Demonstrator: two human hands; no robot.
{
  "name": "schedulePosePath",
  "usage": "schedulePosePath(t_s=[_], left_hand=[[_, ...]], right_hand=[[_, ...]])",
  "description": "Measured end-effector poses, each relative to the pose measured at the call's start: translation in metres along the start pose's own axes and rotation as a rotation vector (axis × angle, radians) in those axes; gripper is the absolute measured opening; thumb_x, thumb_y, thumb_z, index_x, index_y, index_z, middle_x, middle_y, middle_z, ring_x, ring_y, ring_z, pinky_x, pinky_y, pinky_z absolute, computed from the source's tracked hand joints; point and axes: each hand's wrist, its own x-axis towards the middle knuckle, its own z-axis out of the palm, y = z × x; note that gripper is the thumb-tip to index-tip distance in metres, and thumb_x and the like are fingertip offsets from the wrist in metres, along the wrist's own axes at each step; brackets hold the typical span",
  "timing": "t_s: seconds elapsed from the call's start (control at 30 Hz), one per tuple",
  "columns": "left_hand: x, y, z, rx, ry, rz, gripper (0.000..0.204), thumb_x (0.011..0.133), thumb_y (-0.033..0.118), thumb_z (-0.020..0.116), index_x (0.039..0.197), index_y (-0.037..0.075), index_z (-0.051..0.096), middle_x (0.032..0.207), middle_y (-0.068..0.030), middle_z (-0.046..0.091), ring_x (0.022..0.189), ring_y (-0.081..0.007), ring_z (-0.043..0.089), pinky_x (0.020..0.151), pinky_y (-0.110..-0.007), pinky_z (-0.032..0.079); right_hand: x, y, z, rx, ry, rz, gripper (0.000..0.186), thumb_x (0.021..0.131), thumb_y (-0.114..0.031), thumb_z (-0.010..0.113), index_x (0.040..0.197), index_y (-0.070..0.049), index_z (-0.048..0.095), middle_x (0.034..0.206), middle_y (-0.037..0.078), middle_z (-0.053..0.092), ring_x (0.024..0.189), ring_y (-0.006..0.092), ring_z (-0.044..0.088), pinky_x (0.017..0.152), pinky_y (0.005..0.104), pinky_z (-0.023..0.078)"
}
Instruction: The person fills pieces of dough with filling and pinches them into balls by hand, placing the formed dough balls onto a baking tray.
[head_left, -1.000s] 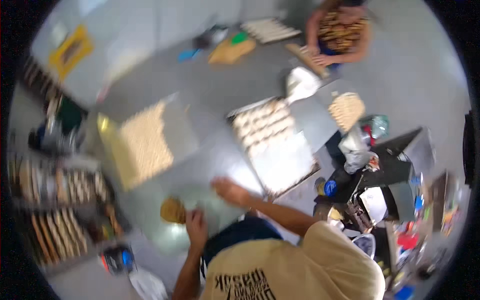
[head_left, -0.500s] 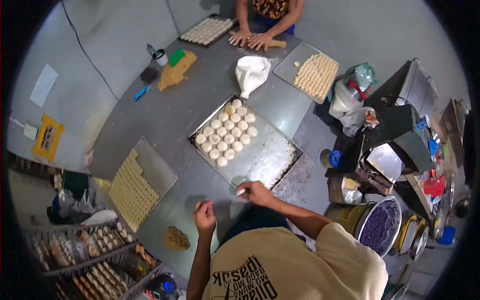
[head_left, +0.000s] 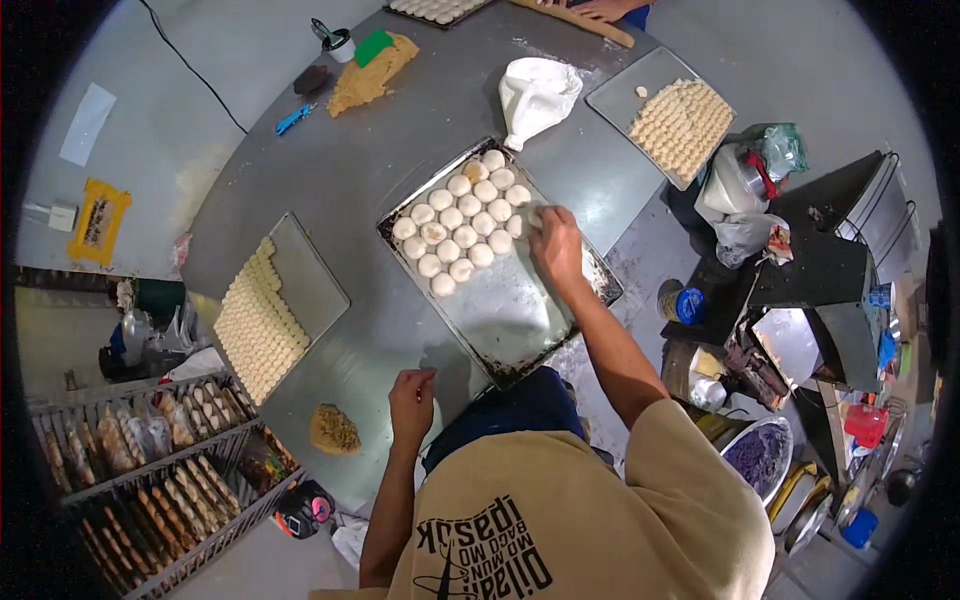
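Note:
My right hand (head_left: 557, 245) reaches over a dark-rimmed metal baking tray (head_left: 520, 320). Its fingers are closed on a pale dough ball, mostly hidden by the hand, at the right end of the rows. Several round white dough balls (head_left: 465, 237) sit close together on the far left part of that tray; a couple show brownish patches. My left hand (head_left: 411, 400) hovers over the table near the tray's front left, fingers curled together; what they hold, if anything, is hidden. A crumbly brown mound (head_left: 334, 430) lies on the table left of that hand.
Trays of small dough pieces stand at left (head_left: 262, 330) and far right (head_left: 683, 125). Beyond my tray are a white cloth bag (head_left: 538, 98) and a tan dough mass (head_left: 372, 75). A person's hands (head_left: 598, 8) touch a dough roll (head_left: 575, 20). A bowl of purple filling (head_left: 757, 455) stands right.
My right hand has moved forward from the tray's near edge to the dough rows, carrying the dough ball. My left hand has stayed nearby. The view has shifted, moving the far table upward.

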Motion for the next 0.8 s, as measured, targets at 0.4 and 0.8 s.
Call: schedulePosePath(t_s=[0.4,0.8], left_hand=[[0.002,0.002,0.019,-0.010,-0.026,-0.038,0.017,0.100,0.003,0.069,0.113,0.002,0.080,0.102,-0.0161,0.075,0.084,-0.0293,0.076,0.074,-0.038,0.061],[-0.019,-0.047,-0.008,-0.110,-0.002,-0.145,0.018,0.099,0.008,0.072,0.114,0.001,0.078,0.108,-0.0183,0.074,0.089,-0.0337,0.076,0.079,-0.042,0.062]], right_hand=[[0.047,0.070,0.002,0.148,-0.221,0.342,0.028,0.092,-0.010,0.077,0.118,0.000,0.081,0.111,0.026,0.075,0.102,0.0426,0.075,0.094,0.0472,0.058],[0.054,0.028,0.035,-0.307,-0.289,0.193,0.036,0.093,-0.024,0.070,0.127,-0.016,0.081,0.113,0.022,0.076,0.105,0.0446,0.072,0.093,0.0539,0.058]])
